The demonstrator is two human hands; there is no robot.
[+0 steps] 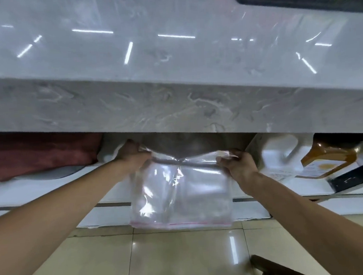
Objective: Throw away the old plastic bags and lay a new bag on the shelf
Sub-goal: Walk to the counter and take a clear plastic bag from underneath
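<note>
1. A grey marbled stone counter (173,99) spans the view, its glossy top reflecting strip lights.
2. Just below the counter's front edge, a clear rectangular plastic bag with a thin red strip along its lower edge (180,197) hangs in the air in front of the white lower shelf (51,189).
3. The left hand (132,155) has its fingers clamped on the bag's upper left corner, under the counter's edge.
4. The right hand (238,163) has its fingers clamped on the bag's upper right corner, so the top edge is stretched between both hands.
5. Under the counter, left of the bag, lies a dark red cloth bundle (38,156).
6. Under the counter, right of the bag, stand a white plastic jug with a handle (281,158) and a tilted jug of amber liquid (328,159).
7. Below the bag is a beige tiled floor (163,256).
</note>
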